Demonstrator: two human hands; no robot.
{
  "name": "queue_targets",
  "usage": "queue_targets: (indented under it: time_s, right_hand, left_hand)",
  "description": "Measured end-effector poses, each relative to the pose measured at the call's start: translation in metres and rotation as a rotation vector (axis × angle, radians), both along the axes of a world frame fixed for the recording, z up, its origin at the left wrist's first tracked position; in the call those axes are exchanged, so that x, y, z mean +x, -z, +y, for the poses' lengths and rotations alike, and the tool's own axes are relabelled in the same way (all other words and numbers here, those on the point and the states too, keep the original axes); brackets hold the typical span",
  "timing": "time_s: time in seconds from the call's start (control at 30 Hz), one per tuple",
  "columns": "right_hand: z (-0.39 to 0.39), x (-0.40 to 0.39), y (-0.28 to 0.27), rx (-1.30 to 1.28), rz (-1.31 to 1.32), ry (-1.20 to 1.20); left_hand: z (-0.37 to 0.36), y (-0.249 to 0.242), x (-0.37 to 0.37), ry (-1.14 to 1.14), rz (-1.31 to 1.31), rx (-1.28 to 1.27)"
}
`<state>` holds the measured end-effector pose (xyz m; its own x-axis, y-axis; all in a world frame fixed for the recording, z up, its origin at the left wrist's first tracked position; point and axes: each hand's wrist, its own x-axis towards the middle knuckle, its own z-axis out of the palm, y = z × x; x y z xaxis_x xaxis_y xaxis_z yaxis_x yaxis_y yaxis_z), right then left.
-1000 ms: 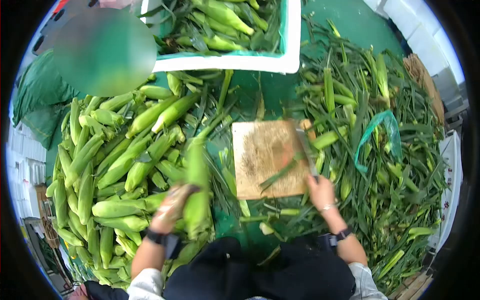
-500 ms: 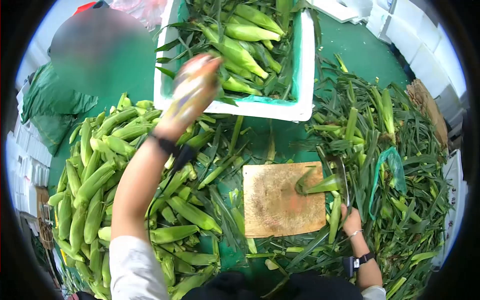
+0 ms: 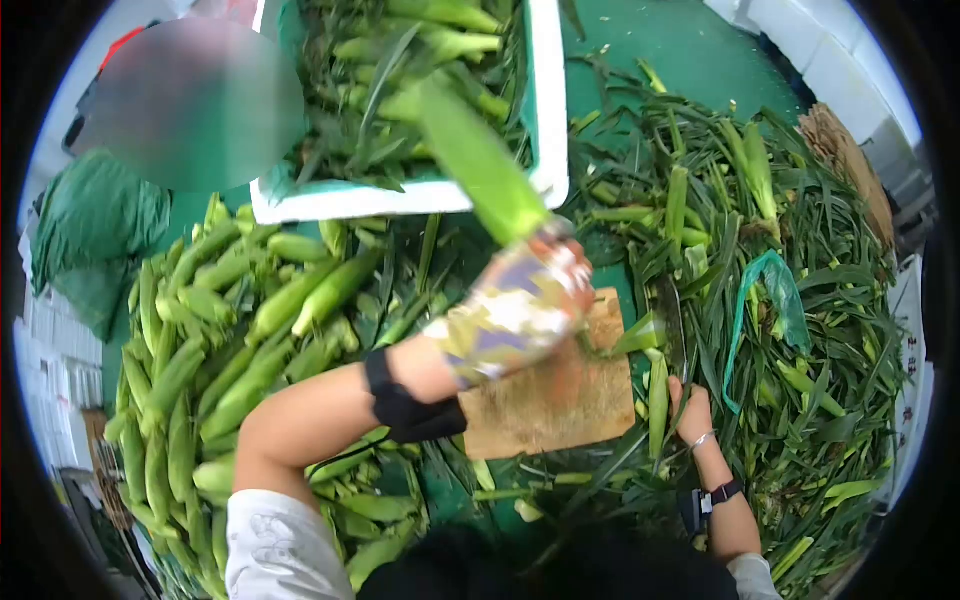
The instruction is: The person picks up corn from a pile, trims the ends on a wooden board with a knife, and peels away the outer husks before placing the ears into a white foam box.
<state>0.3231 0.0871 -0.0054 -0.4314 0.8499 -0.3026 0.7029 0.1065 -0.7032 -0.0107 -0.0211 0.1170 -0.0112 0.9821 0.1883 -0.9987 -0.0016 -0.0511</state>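
Observation:
My left hand (image 3: 522, 302), in a patterned glove, is closed round the base of a green ear of corn in its husk (image 3: 482, 165). The ear is blurred and points up and left over the near rim of a white foam box (image 3: 420, 200). Below this hand lies a worn wooden cutting board (image 3: 545, 412), partly covered by the forearm and glove. My right hand (image 3: 692, 412) grips a knife (image 3: 673, 320) beside the board's right edge, blade pointing away from me. A cut green husk piece (image 3: 640, 335) lies at the board's right side, near the blade.
Unhusked corn (image 3: 175, 385) is heaped on the left. Loose leaves and stalks (image 3: 840, 390) pile up on the right, with a torn green plastic strip (image 3: 785, 300) among them. A green plastic bag (image 3: 100, 225) stands at far left, and more corn fills the foam box.
My left hand has moved from the foam box down and right towards the board, with an ear of corn now visible in it. The right hand keeps its hold on the knife. The view has shifted.

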Motion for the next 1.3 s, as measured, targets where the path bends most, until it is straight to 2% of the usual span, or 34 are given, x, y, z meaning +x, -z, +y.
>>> queue_targets:
  time_s: [0.03, 0.1, 0.13, 0.17, 0.2, 0.23, 0.27, 0.3, 0.33, 0.37, 0.43, 0.5, 0.53, 0.57, 0.63, 0.7, 0.73, 0.77, 0.8, 0.83, 0.9, 0.93, 0.97, 1.0, 1.03, 1.1, 1.17, 1.2, 1.23, 1.27, 1.3]
  right_hand:
    - [0.001, 0.002, 0.001, -0.002, -0.021, -0.018]
    - [0.003, -0.002, 0.0, -0.007, -0.108, -0.031]
    - [0.0, -0.005, -0.004, -0.022, -0.059, -0.03]
    - [-0.007, -0.013, -0.02, -0.025, -0.004, -0.017]
    - [0.0, -0.007, -0.001, 0.099, 0.05, -0.076]
    - [0.002, 0.005, 0.019, 0.213, 0.099, -0.129]
    - [-0.004, 0.005, 0.009, 0.138, 0.082, -0.086]
    - [-0.005, -0.004, 0.001, 0.07, 0.079, -0.038]
    - [-0.004, 0.007, 0.023, 0.222, 0.041, -0.06]
    - [-0.008, 0.002, 0.013, 0.205, -0.012, -0.052]
    - [-0.013, -0.006, -0.004, 0.182, -0.033, -0.06]
    - [-0.004, -0.003, 0.001, 0.13, -0.044, -0.029]
    - [-0.003, -0.001, 0.003, 0.068, -0.053, 0.012]
    - [0.0, -0.003, -0.004, 0.013, -0.064, 0.025]
    - [-0.006, -0.017, -0.032, 0.211, -0.121, -0.041]
    - [-0.017, -0.034, -0.066, 0.364, 0.08, -0.114]
    - [-0.024, -0.041, -0.081, 0.284, 0.153, -0.021]
    - [-0.031, -0.049, -0.098, 0.203, 0.226, 0.069]
    - [-0.042, -0.06, -0.117, 0.213, 0.505, 0.09]
    - [-0.051, -0.066, -0.138, 0.249, 0.61, 0.092]
    - [-0.076, -0.067, -0.137, 0.171, 0.839, 0.115]
    - [-0.085, -0.06, -0.114, 0.195, 0.874, 0.056]
    - [-0.095, -0.045, -0.076, 0.26, 0.737, 0.008]
    - [-0.108, -0.043, -0.065, 0.34, 0.424, 0.01]
    - [-0.108, -0.031, -0.046, 0.066, 0.094, -0.055]
    - [-0.1, -0.019, -0.026, -0.046, -0.162, -0.068]
    - [-0.092, -0.021, -0.03, -0.007, -0.169, -0.1]
    - [-0.093, -0.019, -0.033, 0.026, -0.185, -0.109]
    - [-0.088, -0.015, -0.01, 0.251, -0.195, -0.176]
    - [-0.087, -0.027, -0.016, 0.211, -0.223, -0.153]
    - [-0.086, -0.041, -0.023, 0.167, -0.256, -0.133]
  left_hand:
    - [0.008, 0.041, 0.016, 0.068, -0.03, 0.088]
    - [0.004, 0.064, 0.074, -0.022, -0.13, -0.079]
    - [0.008, 0.088, 0.094, 0.1, -0.571, -0.069]
    - [0.012, 0.112, 0.114, 0.246, -1.179, -0.084]
    - [0.014, 0.116, 0.13, 0.358, -1.624, -0.124]
    - [0.013, 0.122, 0.145, 0.4, -2.299, -0.15]
    - [0.01, 0.109, 0.156, 0.411, -2.979, -0.142]
    - [0.009, 0.067, 0.155, 0.229, -3.133, -0.154]
    - [0.005, 0.097, 0.166, 0.587, -3.444, -0.042]
    - [0.001, 0.105, 0.161, 0.518, -3.472, -0.051]
    - [-0.01, 0.168, 0.142, 0.917, -3.271, -0.05]
    - [-0.041, 0.133, 0.088, 0.655, -3.413, 0.173]
    - [-0.06, 0.109, 0.06, 0.371, -3.412, 0.314]
    - [-0.08, 0.118, 0.035, 0.144, -3.445, 0.548]
    - [-0.122, 0.122, 0.01, 0.268, -3.191, 0.437]
    - [-0.152, 0.139, 0.001, 0.265, -3.253, 0.384]
    - [-0.157, 0.136, 0.003, 0.269, -3.258, 0.378]
    - [-0.16, 0.129, 0.006, 0.202, -3.332, 0.497]
    - [-0.165, 0.127, 0.011, 0.123, -3.404, 0.624]
    - [-0.173, 0.128, 0.017, 0.109, -3.417, 0.621]
    - [-0.181, 0.127, 0.021, 0.101, -3.41, 0.719]
    - [-0.18, 0.124, 0.023, 0.02, -3.426, 0.791]
    - [-0.182, 0.121, 0.022, 0.031, -3.422, 0.791]
    - [-0.186, 0.116, 0.021, 0.082, -3.441, 0.793]
    - [-0.191, 0.115, 0.022, 0.127, -3.459, 0.795]
    - [-0.21, 0.135, 0.021, 0.102, -3.42, 0.76]
    - [-0.221, 0.141, 0.047, 0.293, -3.573, 1.2]
    - [-0.223, 0.138, 0.059, 0.166, -3.643, 1.481]
    - [-0.217, 0.135, 0.074, 0.043, -3.68, 1.784]
    - [-0.209, 0.119, 0.096, 0.036, -3.54, 2.638]
    - [-0.203, 0.105, 0.119, 0.009, -2.989, 3.628]
